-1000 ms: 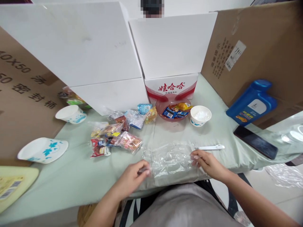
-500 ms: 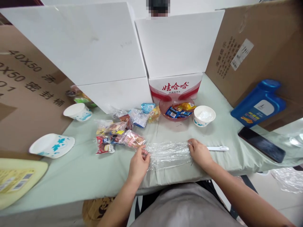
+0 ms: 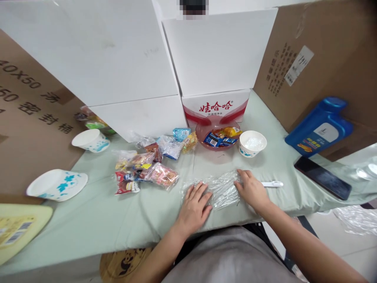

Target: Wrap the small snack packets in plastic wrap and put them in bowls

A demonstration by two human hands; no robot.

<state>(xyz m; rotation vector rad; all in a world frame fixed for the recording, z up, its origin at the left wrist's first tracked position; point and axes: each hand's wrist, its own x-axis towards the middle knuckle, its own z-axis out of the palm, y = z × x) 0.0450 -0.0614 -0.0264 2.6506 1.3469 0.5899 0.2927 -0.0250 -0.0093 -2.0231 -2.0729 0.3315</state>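
Note:
A crinkled sheet of clear plastic film (image 3: 225, 190) lies on the cloth-covered table in front of me. My left hand (image 3: 194, 206) rests flat on its left part, fingers spread. At the right edge, my right hand (image 3: 251, 190) touches the film with its thumb and fingertips apart. A white plastic handle (image 3: 273, 184) sticks out beyond my right hand; its other end is hidden. Just left of the film is a pile of wrapped snacks (image 3: 163, 175). Behind it stand a pink see-through bowl (image 3: 203, 146) of snack packets and a paper cup (image 3: 250, 151) holding clear plastic.
White boxes (image 3: 135, 59) wall off the back, with brown cartons (image 3: 306, 51) at both sides. A blue bottle (image 3: 326, 129) and a phone (image 3: 322, 177) are at the right. Two paper cups (image 3: 96, 143) and a yellow container (image 3: 35, 214) are on the left. A person's head shows behind the boxes.
My left hand has moved right from the film's left edge and now lies spread on top of it. My right hand's fingers have loosened at the right edge. The view has shifted slightly.

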